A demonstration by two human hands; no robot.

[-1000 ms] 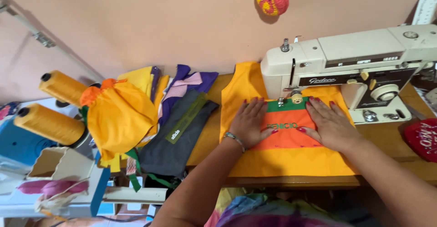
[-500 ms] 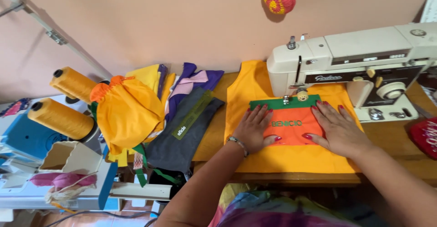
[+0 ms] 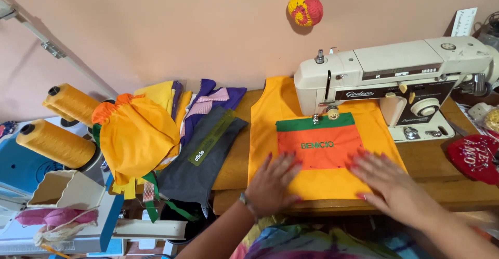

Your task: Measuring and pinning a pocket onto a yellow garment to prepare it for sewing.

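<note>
Your yellow cloth garment [image 3: 322, 186] looks matt and soft; the sewing machine [image 3: 395, 72] is glossy enamel, the surface [image 3: 442, 160] smooth wood.

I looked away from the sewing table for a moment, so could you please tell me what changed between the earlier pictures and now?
Both hands slid down the orange patch toward the person: the left hand now lies at its lower left corner, the right hand at its lower right, leaving the patch uncovered. Nothing was gripped or let go. The yellow vest, sewing machine and thread cones stayed put.

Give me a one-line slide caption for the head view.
Both hands, left hand and right hand, press flat an orange pocket on yellow fabric under a sewing machine.
</note>
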